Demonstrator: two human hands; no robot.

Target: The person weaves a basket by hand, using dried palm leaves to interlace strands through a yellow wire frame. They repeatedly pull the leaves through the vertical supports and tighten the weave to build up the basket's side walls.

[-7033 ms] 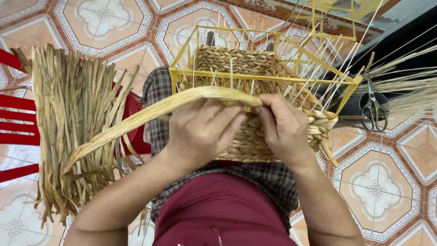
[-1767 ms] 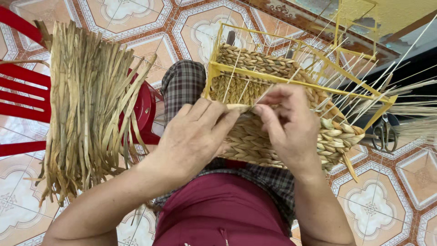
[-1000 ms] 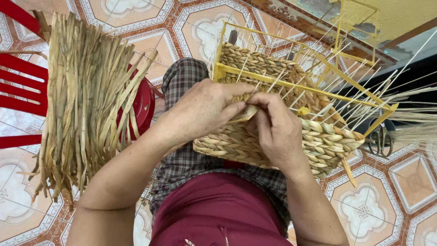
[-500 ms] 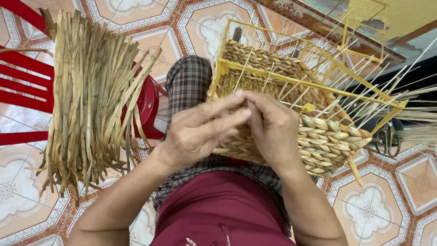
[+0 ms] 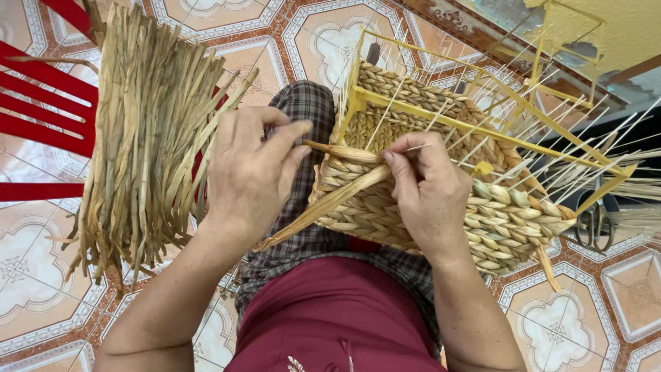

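A half-woven straw basket (image 5: pixel 502 220) on a yellow wire frame (image 5: pixel 441 120) rests on my lap, with thin pale ribs sticking up from it. My left hand (image 5: pixel 251 172) pinches the end of a flat dried reed strand (image 5: pixel 330 200) at the basket's near corner. My right hand (image 5: pixel 427 189) presses on the woven wall and holds the same strand where it crosses one rib. The strand's loose tail runs down and left over my checked trousers (image 5: pixel 303 110).
A thick bundle of dried reed strips (image 5: pixel 148 131) hangs over a red plastic chair (image 5: pixel 48 117) at the left. Scissors (image 5: pixel 595 227) lie on the patterned tile floor (image 5: pixel 41 275) at the right. A second yellow frame (image 5: pixel 564 55) stands at the back right.
My left hand has drawn away to the left, pulling the strand's end out from the basket corner. My right hand has stayed on the woven wall. The view shifted slightly.
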